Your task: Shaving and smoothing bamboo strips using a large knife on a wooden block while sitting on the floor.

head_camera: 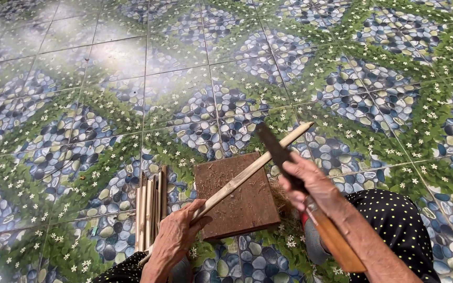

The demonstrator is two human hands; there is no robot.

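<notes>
My left hand [176, 236] is gripping a stick [252, 170] slanting toward the upper right. My right hand [310, 183] is gripping a knife [276, 149], its blade crossing the stick's far end.

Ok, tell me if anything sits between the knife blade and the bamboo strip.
Nothing visible does. The dark knife blade in the right hand crosses directly over the bamboo strip, which the left hand holds slanted over the brown board.
</notes>
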